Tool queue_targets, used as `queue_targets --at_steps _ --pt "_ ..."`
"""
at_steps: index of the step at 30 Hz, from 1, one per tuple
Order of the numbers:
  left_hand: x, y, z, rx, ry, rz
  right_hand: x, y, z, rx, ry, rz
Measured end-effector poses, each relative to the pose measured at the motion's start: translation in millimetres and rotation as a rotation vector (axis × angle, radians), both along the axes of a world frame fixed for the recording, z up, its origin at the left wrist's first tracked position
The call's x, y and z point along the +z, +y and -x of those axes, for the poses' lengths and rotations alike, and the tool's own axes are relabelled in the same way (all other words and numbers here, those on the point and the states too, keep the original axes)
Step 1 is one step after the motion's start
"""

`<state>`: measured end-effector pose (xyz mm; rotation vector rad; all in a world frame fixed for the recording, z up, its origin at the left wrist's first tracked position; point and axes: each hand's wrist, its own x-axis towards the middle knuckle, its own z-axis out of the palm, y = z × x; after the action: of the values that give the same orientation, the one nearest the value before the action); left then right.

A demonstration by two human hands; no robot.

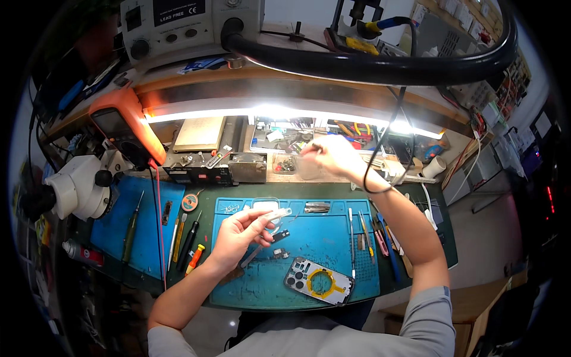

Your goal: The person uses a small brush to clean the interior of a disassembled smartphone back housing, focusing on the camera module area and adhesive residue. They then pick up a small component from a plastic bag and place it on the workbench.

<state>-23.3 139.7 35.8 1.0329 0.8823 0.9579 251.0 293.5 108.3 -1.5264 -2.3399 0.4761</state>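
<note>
Over the blue repair mat (321, 244), my left hand (238, 238) pinches a small, whitish, translucent piece (278, 214) between thumb and fingers. My right hand (334, 156) is stretched forward to the shelf under the lamp, its fingers closed; what they hold, if anything, I cannot make out. Just below those fingers stands a clear plastic box (308, 169), beside another small box of tiny parts (284, 164). On the mat near me lies a phone back housing (320, 282) with a yellow ring. Small metal parts (279, 253) lie below my left hand.
An orange multimeter (132, 128) leans at the left, its leads hanging over the bench. A white microscope head (80, 187) stands beyond it. Screwdrivers (189, 245) and tweezers (380, 238) flank the mat. A thick black hose (369, 66) arches overhead; a black cable loops by my right forearm.
</note>
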Motion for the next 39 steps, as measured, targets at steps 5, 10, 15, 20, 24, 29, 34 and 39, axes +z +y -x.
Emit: queue_targets --at_steps 5,10,15,20,24,29,34,39 --pt "2.7 -0.6 -1.4 -0.011 0.011 0.009 -43.7 70.9 -15.4 0.186 -0.351 -0.346" --pt "7.0 -1.9 1.9 0.042 -0.01 -0.017 -56.5 103.5 3.7 0.338 -0.352 -0.219" --pt "11.2 -3.6 0.6 0.014 0.004 -0.017 -70.3 116.0 14.4 0.115 -0.291 -0.287" --pt "8.9 -4.3 5.3 0.01 0.001 -0.021 -53.4 101.3 35.3 0.127 -0.194 -0.237" --pt "7.9 -5.1 4.6 -0.003 0.004 -0.009 -54.6 92.5 37.5 0.396 -0.138 -0.274" --pt "7.8 -3.9 2.5 -0.009 0.015 -0.022 -55.2 95.5 38.9 0.344 -0.227 -0.187" --pt "8.7 -3.6 2.2 -0.004 0.013 -0.018 -58.3 105.6 30.5 0.354 -0.08 -0.266" --pt "9.2 -3.1 2.2 -0.006 0.014 -0.022 -56.2 104.3 30.4 0.04 0.076 -0.172"
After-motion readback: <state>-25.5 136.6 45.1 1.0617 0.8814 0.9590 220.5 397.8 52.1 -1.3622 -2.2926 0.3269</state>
